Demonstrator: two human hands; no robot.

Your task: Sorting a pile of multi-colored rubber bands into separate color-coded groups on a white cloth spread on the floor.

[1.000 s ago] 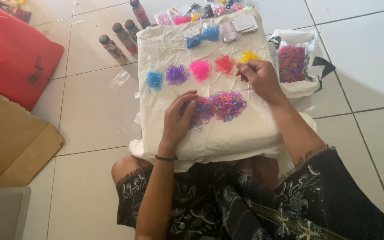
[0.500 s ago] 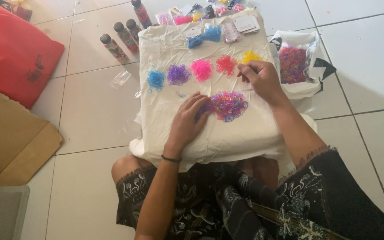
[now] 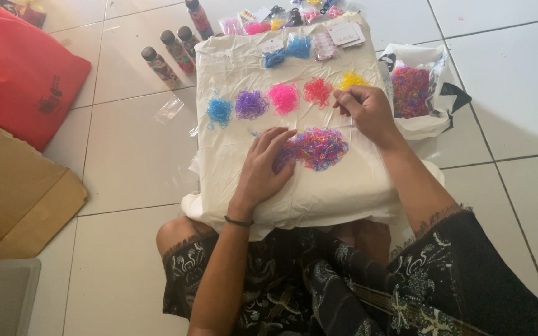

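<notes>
A mixed heap of small coloured rubber bands (image 3: 319, 148) lies on a cream cloth (image 3: 244, 68) spread over my lap. My left hand (image 3: 264, 168) rests flat with fingers spread on the heap's left edge. My right hand (image 3: 365, 112) hovers with pinched fingers between the red pile (image 3: 317, 91) and the yellow pile (image 3: 352, 79); what it pinches is too small to see. Further left in the same row lie a pink pile (image 3: 283, 98), a purple pile (image 3: 251, 104) and a blue pile (image 3: 220, 111).
An open plastic bag of mixed bands (image 3: 410, 90) sits at the right. Several tall bottles (image 3: 169, 56) stand on the tiled floor at upper left. Small packets (image 3: 319, 37) lie along the cloth's far edge. A red bag (image 3: 20, 74) and cardboard (image 3: 14, 193) are at left.
My left hand has slid right and up onto the edge of the mixed heap. My right hand stays near the red and yellow piles.
</notes>
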